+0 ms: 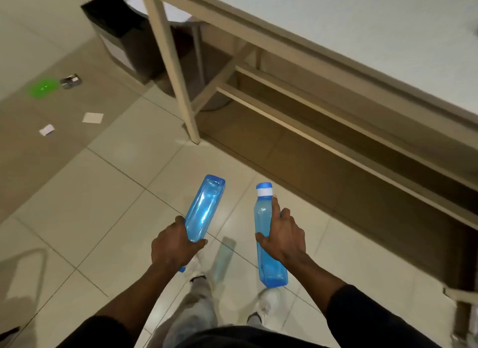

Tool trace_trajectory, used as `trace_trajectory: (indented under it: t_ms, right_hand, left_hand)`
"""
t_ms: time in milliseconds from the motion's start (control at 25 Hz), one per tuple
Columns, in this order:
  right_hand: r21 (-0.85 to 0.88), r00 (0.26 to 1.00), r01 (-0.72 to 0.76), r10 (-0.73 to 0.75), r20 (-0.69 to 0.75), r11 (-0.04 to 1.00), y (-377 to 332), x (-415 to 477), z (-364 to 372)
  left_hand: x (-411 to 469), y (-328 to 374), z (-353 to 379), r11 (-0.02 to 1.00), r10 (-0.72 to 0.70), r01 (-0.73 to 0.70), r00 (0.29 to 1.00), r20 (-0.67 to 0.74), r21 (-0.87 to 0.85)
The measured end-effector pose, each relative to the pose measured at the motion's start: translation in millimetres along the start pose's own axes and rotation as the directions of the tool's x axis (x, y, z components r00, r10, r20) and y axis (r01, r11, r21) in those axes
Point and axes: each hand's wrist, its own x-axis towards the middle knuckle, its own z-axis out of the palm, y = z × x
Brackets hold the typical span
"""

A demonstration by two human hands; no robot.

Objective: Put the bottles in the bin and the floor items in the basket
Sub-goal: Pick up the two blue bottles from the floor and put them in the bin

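Two blue bottles are carried, one per hand, presumably to reach the bin in one trip. Left hand wraps the base-forward bottle; right hand clasps the cap-forward bottle.

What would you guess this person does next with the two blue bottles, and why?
Probably a step toward the dark bin at the upper left. The left hand grips one blue bottle bottom-forward, and the right hand grips the other bottle cap-forward, so both hands are full. The bin stands beyond the table leg, out of reach. The floor scraps can wait.
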Motion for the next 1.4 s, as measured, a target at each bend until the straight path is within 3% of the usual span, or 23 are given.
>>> trace_trajectory:
  t_ms: [320,560,760,880,1040,1400]
  right_hand:
    - [-0.085,0.98,0.197,-0.193,0.048,0.977,-195,92,11]
    - [-0.074,0.962,0.273,-0.27,0.044,0.959,-312,157,2]
    - [-0.055,0.939,0.343,-0.34,0.056,0.938,-398,231,-1]
    - [-0.049,0.925,0.377,-0.372,0.076,0.925,-445,284,1]
    - [-0.021,0.913,0.397,-0.393,0.107,0.917,-515,360,-12]
    - [-0.028,0.899,0.428,-0.423,0.111,0.903,-651,500,-44]
  left_hand:
    - [96,-153,-74,0.986,-0.143,0.143,0.99,0.005,-0.081]
    - [154,-224,-123,0.956,-0.254,0.248,0.967,-0.021,-0.159]
    - [213,-259,-157,0.92,-0.348,0.336,0.937,-0.027,-0.202]
    - [261,-275,-180,0.933,-0.336,0.316,0.936,-0.106,-0.174]
    - [333,-294,-237,0.902,-0.406,0.392,0.912,-0.05,-0.181]
    - [498,-335,-351,0.874,-0.453,0.417,0.885,-0.108,-0.251]
